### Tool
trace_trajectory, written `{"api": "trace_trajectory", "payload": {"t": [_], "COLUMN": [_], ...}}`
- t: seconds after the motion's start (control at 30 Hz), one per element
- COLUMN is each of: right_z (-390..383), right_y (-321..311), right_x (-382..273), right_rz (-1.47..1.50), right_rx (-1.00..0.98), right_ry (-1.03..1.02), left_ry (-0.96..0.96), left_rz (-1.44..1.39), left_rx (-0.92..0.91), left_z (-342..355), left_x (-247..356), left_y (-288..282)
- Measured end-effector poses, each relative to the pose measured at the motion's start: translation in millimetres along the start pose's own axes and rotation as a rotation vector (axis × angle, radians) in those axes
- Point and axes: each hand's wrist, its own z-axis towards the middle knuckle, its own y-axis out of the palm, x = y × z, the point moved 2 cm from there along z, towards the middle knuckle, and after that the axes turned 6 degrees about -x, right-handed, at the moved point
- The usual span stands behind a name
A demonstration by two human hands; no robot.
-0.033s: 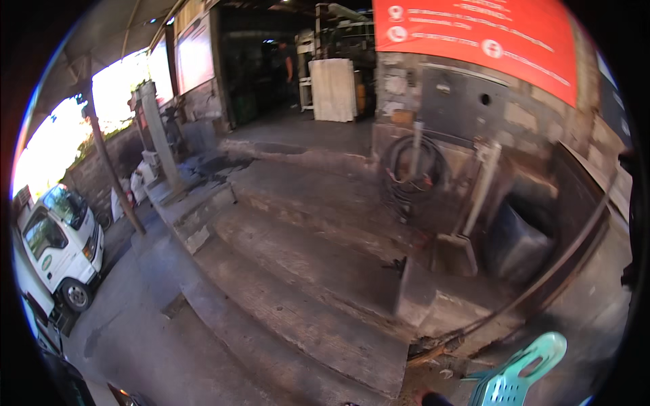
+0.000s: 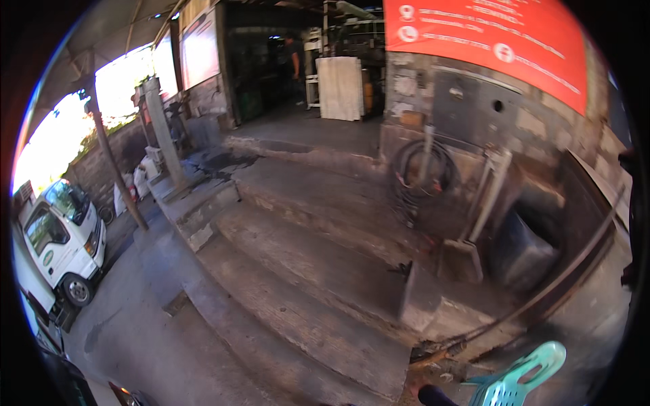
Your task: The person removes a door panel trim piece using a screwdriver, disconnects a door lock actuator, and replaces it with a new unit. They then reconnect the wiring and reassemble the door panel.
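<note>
While neither hand shows in the head view, so that I cannot tell whether either is spread or gripping anything, the nearest thing to the person is the turquoise plastic chair [image 2: 518,382] at the lower edge, beside the worn concrete steps [image 2: 305,271]; moving here calls, I judge, for watching the step edges and the coiled black hose [image 2: 423,172] by the wall.

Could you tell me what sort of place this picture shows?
Probably the open front of a roadside workshop: worn concrete steps climb to a dim work bay, a coiled hose hangs on the block wall, and a white truck is parked alongside.
</note>
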Motion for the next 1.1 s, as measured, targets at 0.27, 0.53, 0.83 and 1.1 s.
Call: {"api": "trace_trajectory", "payload": {"t": [0.27, 0.53, 0.83, 1.1], "right_z": [201.1, 237.7, 272.9, 434.9], "right_y": [-324.9, -385.1, -372.5, -695.9], "right_x": [-374.6, -430.5, -400.6, -542.0], "right_rz": [0.209, -0.149, -0.077, 0.049], "right_rx": [0.074, -0.37, -0.326, -0.158], "right_ry": [-0.506, -0.15, 0.117, 0.208], "left_ry": [-0.198, 0.152, 0.652, 0.41], "left_rz": [-0.063, 0.08, 0.185, 0.566], "left_rx": [-0.079, -0.174, -0.344, -0.613], "left_z": [128.5, 255.5, 431.2, 328.1], "left_x": [271.0, 727.4, 1225.7, 1345.3], "left_y": [30.1, 29.6, 98.9, 203.4]}}
